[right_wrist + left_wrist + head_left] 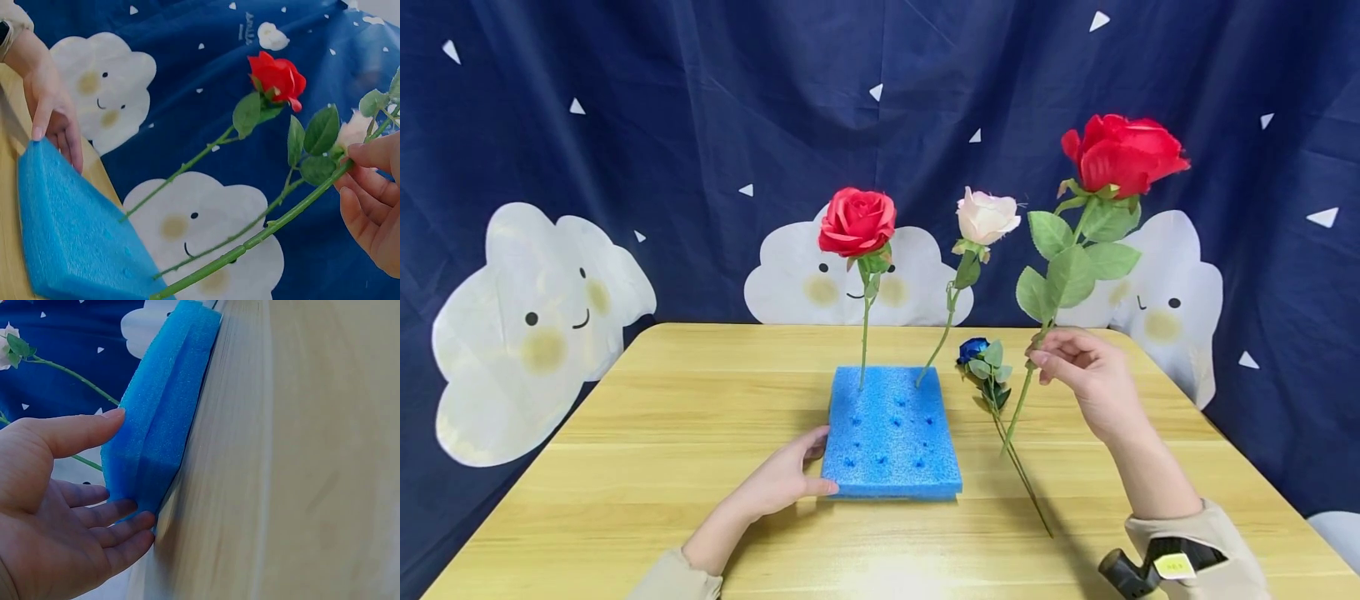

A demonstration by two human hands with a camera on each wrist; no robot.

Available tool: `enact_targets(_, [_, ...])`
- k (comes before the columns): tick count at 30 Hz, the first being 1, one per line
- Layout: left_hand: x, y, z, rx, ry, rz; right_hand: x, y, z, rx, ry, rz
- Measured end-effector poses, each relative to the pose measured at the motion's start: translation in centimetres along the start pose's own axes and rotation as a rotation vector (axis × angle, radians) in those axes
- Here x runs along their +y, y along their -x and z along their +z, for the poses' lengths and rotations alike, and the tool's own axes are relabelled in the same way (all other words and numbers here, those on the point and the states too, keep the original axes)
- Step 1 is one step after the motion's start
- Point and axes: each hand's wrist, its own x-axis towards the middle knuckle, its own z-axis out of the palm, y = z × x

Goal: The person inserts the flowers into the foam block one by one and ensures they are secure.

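Observation:
My left hand (782,477) rests at the near left corner of a blue foam block (891,446). In the left wrist view, its thumb touches the foam at the corner and its loosely extended fingers lie against the side. Between thumb and fingertips, my right hand (1093,375) pinches the green stem of a large red rose (1123,158). That stem slants down, right of the foam in the head view; its bloom is out of the right wrist view. A smaller red rose (857,223) and a pale pink rose (987,218) stand in the foam's far part.
A blue rose (973,350) lies on the wooden table (700,400) right of the foam, its stem pointing toward the near side. Several small holes mark the foam's top. A dark blue curtain (700,125) with clouds hangs behind the table.

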Motion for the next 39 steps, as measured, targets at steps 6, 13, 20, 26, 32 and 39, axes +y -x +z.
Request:
enact_targets(6, [0.1, 0.2, -0.1, -0.007, 0.019, 0.001, -0.3, -0.7, 1.5, -0.045, 0.001, -0.015])
enact_targets(13, [0.1, 0.2, -0.2, -0.004, 0.017, -0.004, -0.1, -1.5, 3.4, -0.108, 0.040, -0.018])
enact_targets(20, [0.0, 0.1, -0.1, 0.001, -0.001, -0.003, 0.8, -1.8, 5.6, -0.150, 0.042, 0.005])
enact_targets(26, [-0.2, 0.0, -0.1, -0.007, -0.010, 0.001, 1.6, -2.1, 6.9, -0.153, 0.108, 0.003])
enact_targets(32, [-0.3, -0.1, -0.1, -0.011, 0.007, -0.001, 2.5, -2.1, 8.1, -0.157, 0.068, 0.010])
enact_targets(39, [-0.5, -0.1, 0.0, -0.009, 0.012, -0.002, 3.3, -2.0, 9.5, -0.148, -0.013, 0.069])
